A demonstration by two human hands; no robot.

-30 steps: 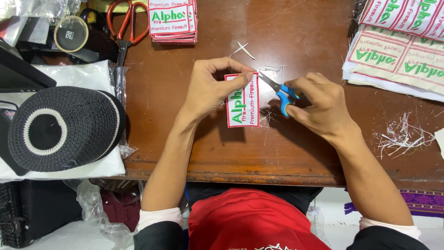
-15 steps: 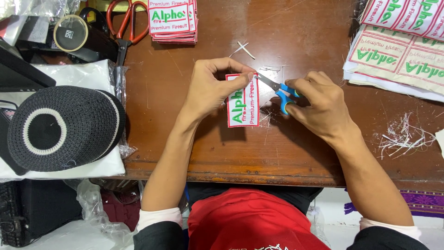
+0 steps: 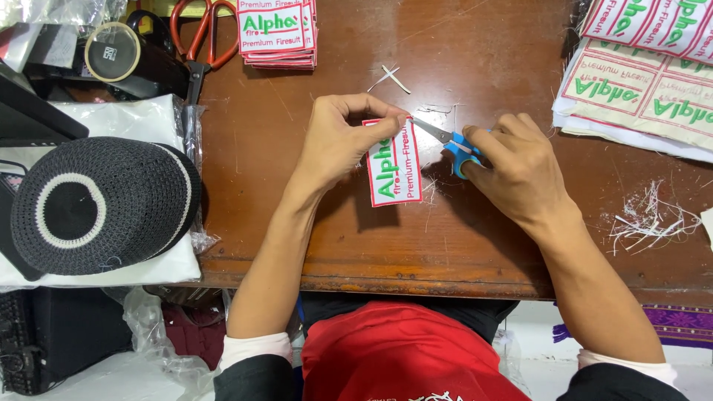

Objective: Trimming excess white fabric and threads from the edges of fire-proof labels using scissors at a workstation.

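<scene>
So we've got the patch (image 3: 394,163) sitting dead centre of the frame, lifted a bit off the brown table (image 3: 312,238). Our left hand (image 3: 338,141) pinches its upper corner between thumb and forefinger, pressed tight on the cloth. Our right hand (image 3: 520,167) is closed around the blue handles of the little snips (image 3: 445,139), and the blade tips sit right at that same top corner, nearly touching the left fingertips. Can't tell if the blades are parted or closed from here, they're too small.

The way we read it, we're trimming stray thread off the red border. A few tips for doing it clean:

- Keep the pinch close to the cut so the edge stays taut, but slide the thumb back from the blades.
- Nip with just the tips, running along the border, not angled into the stitching.
- Turn the patch with the left hand rather than twisting the right wrist.

Trimmings (image 3: 646,219) are piling up at the right of the frame, a finished stack (image 3: 275,33) sits at the top, uncut sheets (image 3: 639,82) upper right, big red scissors (image 3: 202,37) upper left.
</scene>
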